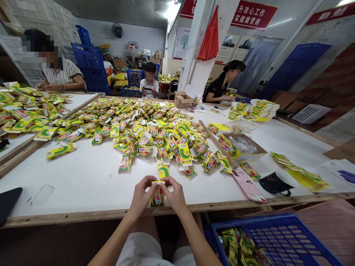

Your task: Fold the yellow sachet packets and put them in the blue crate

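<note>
Between my two hands, near the table's front edge, is a small yellow and green crayon box [158,196] with colourful lettering. My left hand [144,190] grips its upper end from the left, thumb and fingertips pinched together. From the right, my right hand [172,191] pinches the same end, its thumb meeting the left one. The fingers partly hide the box's top flap. Just beyond them lies another yellow box [163,170]. A wide heap of similar small boxes [155,133] spreads behind it, many with white end flaps standing out.
A blue crate [257,223] holding boxes stands below the table at right. On the right side are a dark mug [275,184], a pink pad [249,186] and an open carton [245,146]. Wooden strips [217,144] divide the tabletop. Several people sit around.
</note>
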Available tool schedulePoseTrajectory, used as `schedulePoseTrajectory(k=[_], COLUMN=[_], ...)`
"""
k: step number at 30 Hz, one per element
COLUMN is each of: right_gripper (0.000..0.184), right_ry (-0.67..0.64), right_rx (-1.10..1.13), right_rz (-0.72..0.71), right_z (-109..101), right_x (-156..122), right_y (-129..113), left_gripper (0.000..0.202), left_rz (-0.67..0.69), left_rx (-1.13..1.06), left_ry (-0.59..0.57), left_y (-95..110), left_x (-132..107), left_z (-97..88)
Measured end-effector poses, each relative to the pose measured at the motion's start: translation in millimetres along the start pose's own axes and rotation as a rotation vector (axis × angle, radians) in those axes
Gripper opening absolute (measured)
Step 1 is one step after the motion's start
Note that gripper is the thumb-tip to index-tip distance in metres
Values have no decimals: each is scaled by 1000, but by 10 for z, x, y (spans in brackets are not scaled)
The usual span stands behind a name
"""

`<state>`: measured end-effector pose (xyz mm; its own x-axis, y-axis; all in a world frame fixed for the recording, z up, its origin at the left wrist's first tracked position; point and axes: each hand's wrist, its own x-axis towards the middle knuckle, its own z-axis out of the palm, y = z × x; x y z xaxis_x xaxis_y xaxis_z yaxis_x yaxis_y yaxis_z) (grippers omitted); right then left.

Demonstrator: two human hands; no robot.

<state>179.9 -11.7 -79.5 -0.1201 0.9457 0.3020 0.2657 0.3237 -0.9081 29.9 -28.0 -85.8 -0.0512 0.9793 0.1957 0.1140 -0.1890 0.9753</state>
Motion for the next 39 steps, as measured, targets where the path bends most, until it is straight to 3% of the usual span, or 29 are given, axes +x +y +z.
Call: schedulePoseTrajectory(k=[9,16,19,22,24,26,27,30,33,36,39], right_gripper=[19,16,18,22,30,38,41,39,32,30,36], right_ry=[-63,-57,118,374,478,539,548,479,367,301,256], right_rx=[96,98,-104,-483,-759,-882,-872,-645,-358,-48,214], right_rz=[38,-12,-64,-53,-78,-67,-41,83,179,220,223], right_z=[-29,-16,-384,-1089,-1543,-1807,-1844,-1623,-1153,-695,-379], right_x=[-9,-179,-333,-546,-676,-770,-803,-840,-764,-583,-379], right_y=[15,4,-130,-278,-344,-370,-364,-245,-19,171,243], left_gripper=[20,18,24,41,55,65,67,51,32,29,38], left_rz=[-65,66,23,-30,-8,-2,-9,-19,-118,-281,-226], left_rx=[-130,-14,72,286,499,690,750,722,336,-117,-295], left_ry=[-58,-118,-133,-37,47,102,116,115,50,-32,-121], left_y=[-94,-22,20,-12,-55,-90,-100,-123,-162,-174,-116], left_x=[7,-97,-44,106,246,379,431,474,347,141,-14], left_z=[-32,-75,-23,150,343,551,639,746,630,484,440])
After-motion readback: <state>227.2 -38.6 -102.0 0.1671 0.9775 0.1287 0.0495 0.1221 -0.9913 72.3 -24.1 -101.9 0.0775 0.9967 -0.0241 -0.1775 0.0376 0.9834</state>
